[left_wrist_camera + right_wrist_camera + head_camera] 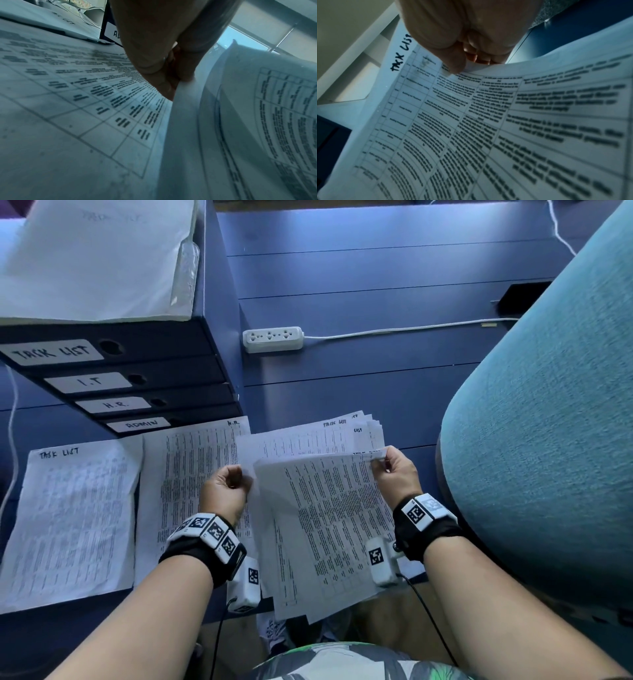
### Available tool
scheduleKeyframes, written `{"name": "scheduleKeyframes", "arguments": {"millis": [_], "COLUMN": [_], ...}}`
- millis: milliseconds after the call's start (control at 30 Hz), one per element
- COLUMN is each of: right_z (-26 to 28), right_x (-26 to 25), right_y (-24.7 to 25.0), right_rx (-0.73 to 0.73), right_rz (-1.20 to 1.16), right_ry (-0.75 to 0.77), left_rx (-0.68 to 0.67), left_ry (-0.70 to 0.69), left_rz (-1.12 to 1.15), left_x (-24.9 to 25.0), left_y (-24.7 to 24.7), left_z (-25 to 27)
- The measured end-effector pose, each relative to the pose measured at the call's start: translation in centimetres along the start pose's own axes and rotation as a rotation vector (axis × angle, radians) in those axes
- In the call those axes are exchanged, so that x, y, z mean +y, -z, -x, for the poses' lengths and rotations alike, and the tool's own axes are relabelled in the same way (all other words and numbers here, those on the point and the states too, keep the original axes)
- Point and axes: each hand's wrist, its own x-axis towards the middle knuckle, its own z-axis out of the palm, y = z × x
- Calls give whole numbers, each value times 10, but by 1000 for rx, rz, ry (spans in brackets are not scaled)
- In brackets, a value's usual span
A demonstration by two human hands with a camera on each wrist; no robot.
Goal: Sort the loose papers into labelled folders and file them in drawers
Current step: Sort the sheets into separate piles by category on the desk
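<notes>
Blue desk (359, 285) under me carries, left to right, four stacked drawers (137, 378) labelled TASK LIST, I.T, H.R. and ADMIN, one TASK LIST pile (75, 518), one H.R. pile (191, 467) and the unsorted stack (329, 433). My left hand (224, 491) pinches one top corner of the lifted sheet (329, 525), my right hand (394, 470) the other. I judge it best to read its TASK LIST heading, then lay it squarely on the far-left pile.

white power strip (273, 339) on blue desk (376, 285), teal chair (548, 422) beside.
</notes>
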Motion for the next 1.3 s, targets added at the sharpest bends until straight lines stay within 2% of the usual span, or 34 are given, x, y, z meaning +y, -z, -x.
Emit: {"name": "scheduleKeyframes", "arguments": {"millis": [100,233,300,400,533,667,900,1100,1233,1300], "right_z": [-2,0,2,4,7,12,8,5,0,-3], "right_x": [-4,-10,-10,-7,-2,4,0,-5,-6,-8], "right_y": [1,-1,0,5,10,10,14,13,6,1], "right_rx": [-54,-121,-98,-79,-89,-91,-10,-8,-34,-57], "right_rz": [-75,-155,-140,-93,8,-51,-73,-165,-149,-185], "right_ry": [-4,-59,-51,-28,-82,-169,-102,-96,-11,18], "left_rx": [-53,-224,-201,-87,-50,-40,-19,46,-5,-40], "left_ry": [-37,5,-12,-63,-7,-30,-120,-155,-75,-67], "left_rz": [-21,30,-66,-328,-344,-441,-551,-340,-58,8], "left_x": [0,10,9,9,13,14,12,-1,6,11], "left_y": [3,-1,-5,-12,-25,-35,-29,-12,-6,-5], "left_z": [3,12,9,4,3,6,3,0,4,7]}}
